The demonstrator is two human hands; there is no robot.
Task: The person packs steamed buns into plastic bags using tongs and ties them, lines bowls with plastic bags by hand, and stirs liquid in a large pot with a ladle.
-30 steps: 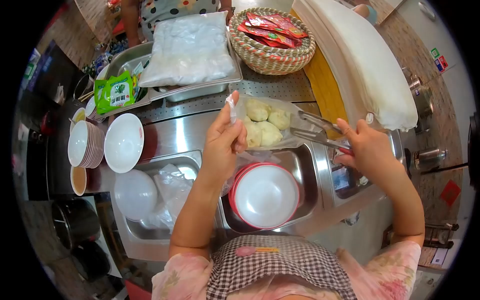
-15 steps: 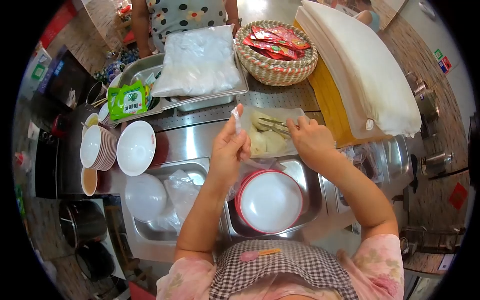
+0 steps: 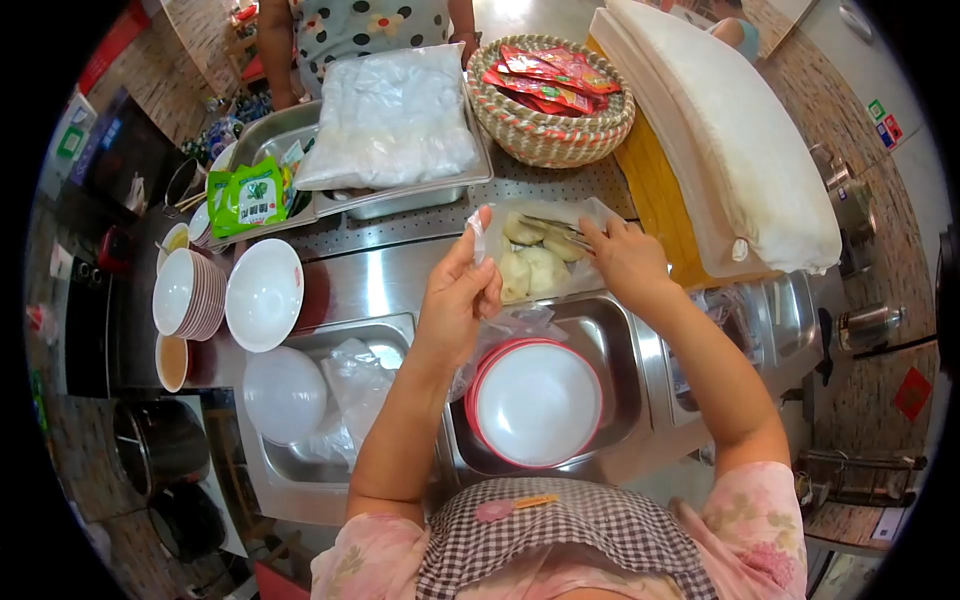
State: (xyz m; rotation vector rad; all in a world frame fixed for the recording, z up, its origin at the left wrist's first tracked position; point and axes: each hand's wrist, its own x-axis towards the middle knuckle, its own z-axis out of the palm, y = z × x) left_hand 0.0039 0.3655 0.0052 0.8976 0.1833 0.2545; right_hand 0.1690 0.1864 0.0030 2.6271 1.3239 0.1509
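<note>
My left hand (image 3: 460, 300) is closed on the edge of a clear plastic bag (image 3: 577, 288), with a bit of the plastic at its raised fingertip. Several pale round buns (image 3: 532, 268) lie inside the bag. From the right, my right hand (image 3: 628, 258) holds metal tongs (image 3: 552, 226), whose arms reach over the upper buns in the bag. The fingers partly hide the tongs' grip.
Red-rimmed plates (image 3: 538, 402) are stacked below the bag. White bowls (image 3: 264, 295) stand at the left, near green packets (image 3: 247, 198). A basket (image 3: 550, 135) holds red packets beyond. Across the counter stands a person (image 3: 370, 30).
My right hand has moved left and brought the tongs from the bag's right side in over the buns. My left hand keeps its grip. The view has shifted slightly.
</note>
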